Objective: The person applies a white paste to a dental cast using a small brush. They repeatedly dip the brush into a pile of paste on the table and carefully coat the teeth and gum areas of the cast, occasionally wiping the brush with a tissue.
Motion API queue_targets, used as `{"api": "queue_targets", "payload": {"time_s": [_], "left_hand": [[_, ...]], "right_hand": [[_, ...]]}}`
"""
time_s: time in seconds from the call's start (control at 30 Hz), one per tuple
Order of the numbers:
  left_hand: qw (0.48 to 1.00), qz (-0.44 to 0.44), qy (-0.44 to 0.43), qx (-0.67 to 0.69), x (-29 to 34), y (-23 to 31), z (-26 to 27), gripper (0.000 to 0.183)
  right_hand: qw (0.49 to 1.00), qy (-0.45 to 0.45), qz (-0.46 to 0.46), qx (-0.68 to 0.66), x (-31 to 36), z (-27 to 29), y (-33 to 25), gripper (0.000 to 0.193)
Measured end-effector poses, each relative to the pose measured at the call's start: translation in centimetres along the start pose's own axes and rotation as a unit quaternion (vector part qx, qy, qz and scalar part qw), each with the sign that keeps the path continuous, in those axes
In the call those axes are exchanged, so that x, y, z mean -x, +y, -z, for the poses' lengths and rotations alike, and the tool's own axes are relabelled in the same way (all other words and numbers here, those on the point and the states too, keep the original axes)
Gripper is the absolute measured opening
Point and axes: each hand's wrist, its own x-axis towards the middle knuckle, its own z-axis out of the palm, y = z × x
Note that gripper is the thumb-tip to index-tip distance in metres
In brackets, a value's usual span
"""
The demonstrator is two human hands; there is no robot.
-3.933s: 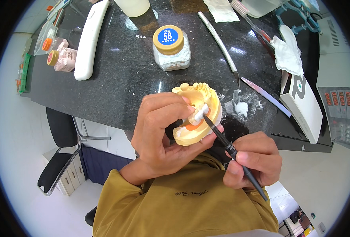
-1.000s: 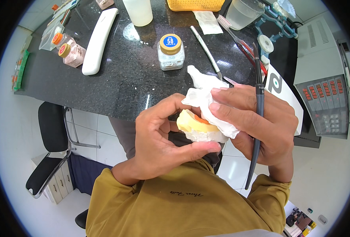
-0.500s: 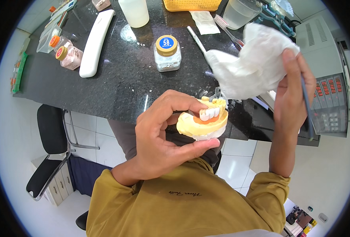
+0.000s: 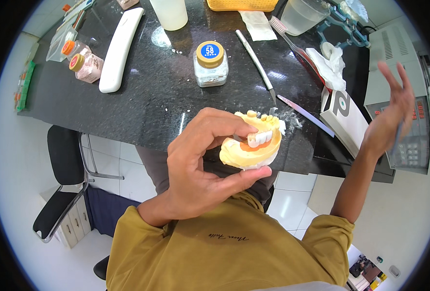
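Note:
My left hand (image 4: 190, 169) holds a yellow dental model (image 4: 239, 154), thumb beneath it and index finger at the top. A row of white teeth (image 4: 260, 138) on orange-pink gum material stands on the model beside the fingertip. Off to the right, over the machine's front, is my right hand (image 4: 393, 114), slightly blurred. Two of its fingers stretch upward, and a thin dark-blue stick (image 4: 398, 133) shows along the palm, seemingly tucked in its grip. A white tissue box (image 4: 345, 121) with a crumpled tissue (image 4: 332, 68) lies close by.
On the dark countertop (image 4: 157, 109) stand a gold-lidded jar (image 4: 210, 65) and two small pink-powder jars. A knife-like tool (image 4: 256, 60), a lilac file (image 4: 306, 115), a toothbrush (image 4: 285, 34) and a long white case (image 4: 122, 51) lie there. A machine (image 4: 402, 87) borders the right.
The large white tissue has left my right hand, which has moved right with its fingers extended. The tissue box and lilac file have come into full view. My left hand keeps the model.

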Motion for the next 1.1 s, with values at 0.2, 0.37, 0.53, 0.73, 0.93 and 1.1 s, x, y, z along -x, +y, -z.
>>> {"api": "queue_targets", "payload": {"time_s": [0.2, 0.37, 0.53, 0.73, 0.93, 1.1], "left_hand": [[0.997, -0.042, 0.033, -0.049, -0.8, -0.7, -0.4, 0.046], [0.987, -0.061, 0.091, -0.113, -0.7, -2.0, -0.5, 0.048], [0.979, -0.078, 0.104, -0.157, -1.2, -2.9, -0.8, 0.048], [0.964, -0.101, 0.128, -0.208, -1.1, -3.0, -1.1, 0.05], [0.964, -0.106, 0.143, -0.197, -1.1, -3.3, -1.3, 0.049], [0.96, -0.104, 0.146, -0.217, -0.9, -3.3, -1.3, 0.047]], "right_hand": [[0.95, 0.039, -0.197, -0.24, 5.4, 1.0, -4.8, 0.053], [0.917, -0.133, -0.267, -0.263, 10.2, 1.9, -5.8, 0.026], [0.909, -0.131, -0.308, -0.249, 11.6, 0.8, -6.0, 0.007], [0.911, -0.129, -0.292, -0.261, 12.0, 0.4, -5.6, 0.009], [0.923, -0.171, -0.27, -0.213, 11.8, 0.4, -5.7, 0.011], [0.921, -0.163, -0.271, -0.228, 11.9, 0.4, -5.6, 0.011]]}}
